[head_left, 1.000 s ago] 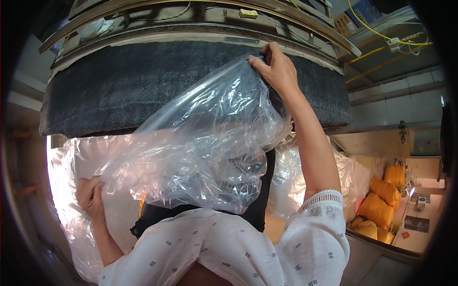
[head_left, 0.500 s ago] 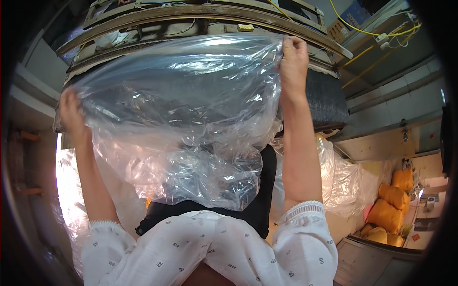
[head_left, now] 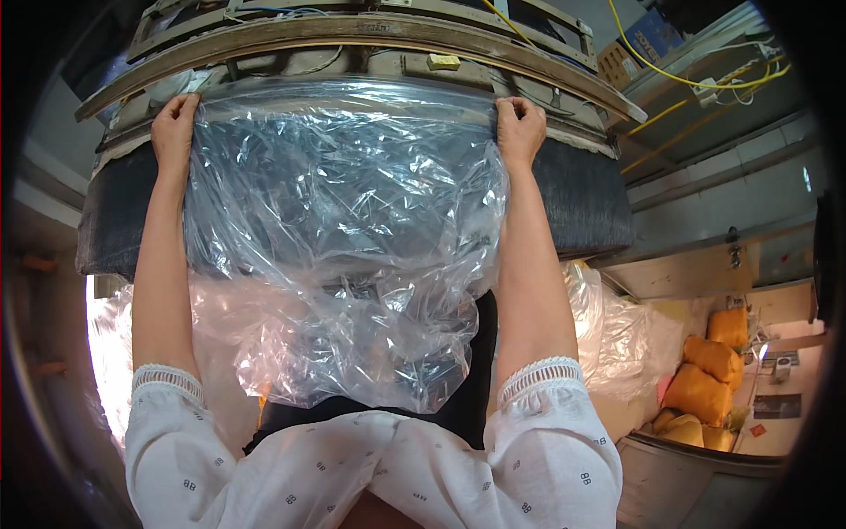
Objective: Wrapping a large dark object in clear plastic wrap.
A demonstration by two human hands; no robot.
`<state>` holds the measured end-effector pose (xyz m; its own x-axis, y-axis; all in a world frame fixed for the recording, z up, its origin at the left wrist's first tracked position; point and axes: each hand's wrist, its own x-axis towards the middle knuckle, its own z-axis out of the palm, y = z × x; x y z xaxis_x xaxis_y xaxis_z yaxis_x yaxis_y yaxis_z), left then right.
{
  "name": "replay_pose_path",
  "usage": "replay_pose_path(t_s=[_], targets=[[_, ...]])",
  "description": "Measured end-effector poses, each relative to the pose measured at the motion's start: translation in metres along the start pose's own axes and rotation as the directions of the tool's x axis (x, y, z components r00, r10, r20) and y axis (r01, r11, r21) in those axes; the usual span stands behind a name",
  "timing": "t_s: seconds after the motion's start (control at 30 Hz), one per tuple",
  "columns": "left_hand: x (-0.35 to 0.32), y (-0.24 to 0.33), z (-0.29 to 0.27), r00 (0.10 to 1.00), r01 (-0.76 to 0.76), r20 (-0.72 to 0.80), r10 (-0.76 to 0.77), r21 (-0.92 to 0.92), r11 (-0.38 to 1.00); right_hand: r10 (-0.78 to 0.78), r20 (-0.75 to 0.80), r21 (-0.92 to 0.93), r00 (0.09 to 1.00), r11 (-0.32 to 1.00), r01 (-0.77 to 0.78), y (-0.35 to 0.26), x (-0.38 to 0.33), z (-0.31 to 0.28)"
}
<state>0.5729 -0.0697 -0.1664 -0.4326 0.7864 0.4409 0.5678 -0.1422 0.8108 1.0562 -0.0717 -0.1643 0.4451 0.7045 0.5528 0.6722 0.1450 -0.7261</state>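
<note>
A wide sheet of clear plastic film is stretched between my hands, its upper edge pulled nearly straight. At the upper left corner my left hand pinches the film with closed fingers. My right hand grips the other upper corner, thumb and fingers pressed together. Behind the film, a machine with a dark rounded padded front shows on both sides. Below, the film hangs crumpled and shiny down to my lap, over black cloth. Whether the film has one layer or more I cannot tell.
A long wooden bar crosses the machine top, with a small yellow block just beneath it. Yellow cables hang at the upper right. More clear film lies to the right, before stacked orange bundles.
My left hand has risen and moved right, up to the machine's top edge. My right hand has shifted slightly left and down. The film's upper edge is now straighter and more level.
</note>
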Motion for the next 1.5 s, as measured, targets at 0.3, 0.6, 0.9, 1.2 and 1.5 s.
replay_pose_path(t_s=[0.3,0.6,0.9,1.2,1.5], targets=[[-0.011,0.040,-0.009,0.996,0.069,0.008,-0.091,0.591,0.804,0.048,-0.069,-0.165,0.996,0.984,-0.059,-0.007,0.002,0.003],[-0.014,0.033,-0.018,0.997,-0.030,0.074,-0.009,0.515,0.857,0.185,-0.223,0.054,0.957,0.983,-0.178,0.000,0.010,-0.003],[-0.021,0.026,-0.041,0.985,-0.156,0.117,0.126,0.293,0.943,0.016,0.029,-0.391,0.999,0.920,-0.004,-0.021,-0.020,-0.022],[-0.087,0.026,-0.153,0.992,-0.125,0.055,0.113,0.326,0.937,0.095,0.483,0.510,0.871,0.778,-0.367,-0.085,-0.077,-0.127],[-0.178,0.215,-0.043,0.769,-0.468,0.455,0.450,-0.080,0.880,0.057,0.575,0.531,0.816,0.733,-0.425,-0.119,-0.135,-0.201]])
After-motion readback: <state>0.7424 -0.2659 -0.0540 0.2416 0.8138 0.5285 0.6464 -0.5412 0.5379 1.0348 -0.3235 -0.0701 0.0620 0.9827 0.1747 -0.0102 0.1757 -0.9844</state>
